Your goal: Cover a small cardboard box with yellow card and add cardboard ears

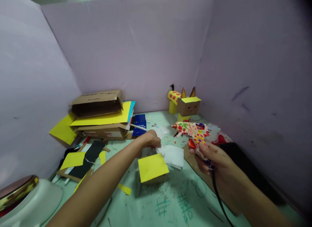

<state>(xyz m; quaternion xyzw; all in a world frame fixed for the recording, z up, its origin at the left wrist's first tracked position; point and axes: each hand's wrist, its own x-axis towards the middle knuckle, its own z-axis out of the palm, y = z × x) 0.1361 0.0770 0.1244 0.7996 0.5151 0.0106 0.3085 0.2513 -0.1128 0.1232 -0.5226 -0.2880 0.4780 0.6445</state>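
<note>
My right hand (214, 160) is closed round the grip of a hot glue gun (193, 132) patterned in red, yellow and green, its nozzle pointing left. A black cord runs down from it. My left hand (151, 138) reaches forward with fingers curled on a white piece of paper (173, 155) lying on the green table. Just in front of that hand stands a small cardboard box topped with yellow paper (152, 166). The glue gun's tip hangs a short way right of my left hand.
A stack of cardboard boxes and yellow sheets (102, 118) fills the back left. Two cardboard animal figures (188, 105) stand at the back corner. Black and yellow scraps (81, 158) lie at the left. Lilac partition walls (136, 48) enclose the table. A white rounded object (36, 201) sits at bottom left.
</note>
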